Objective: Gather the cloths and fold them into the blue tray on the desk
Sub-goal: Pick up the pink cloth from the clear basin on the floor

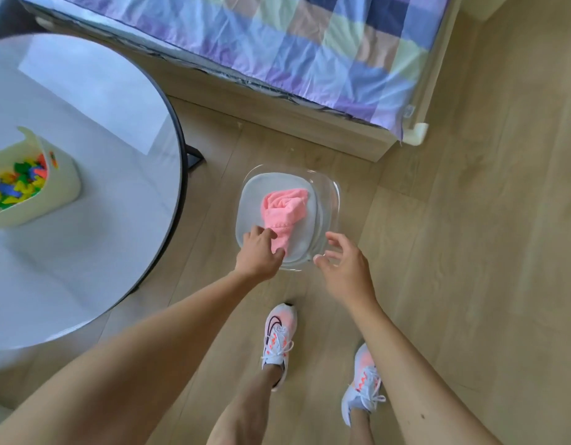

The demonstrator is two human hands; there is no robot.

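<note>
The pink cloth (284, 211) lies bunched in a clear basin (334, 194) on the floor, in the middle of the frame, just below the bed (277, 43) with its checked cover. It looks soft and light, a limp thing that will sag and unroll the moment I lift it, so I judge a pinch on one end will not carry it tidily; better to gather the loose tail nearest me and scoop under the thicker rolled part above it. The basin looks smooth and may slide on the wood if I tug sideways.

My left hand (258, 252) reaches down from the lower left, palm down, its fingertips curled onto the near tail of the cloth; whether they have truly closed on it I cannot tell. My right hand (345, 268) hovers over the basin's near right rim, fingers spread and relaxed, holding nothing. Both arms are stretched long and downward as I bend over my shoes (279, 335).

The round tabletop (85, 123) fills the left of the frame, carrying a pale bin of coloured pieces (24, 181). No blue tray shows here.
</note>
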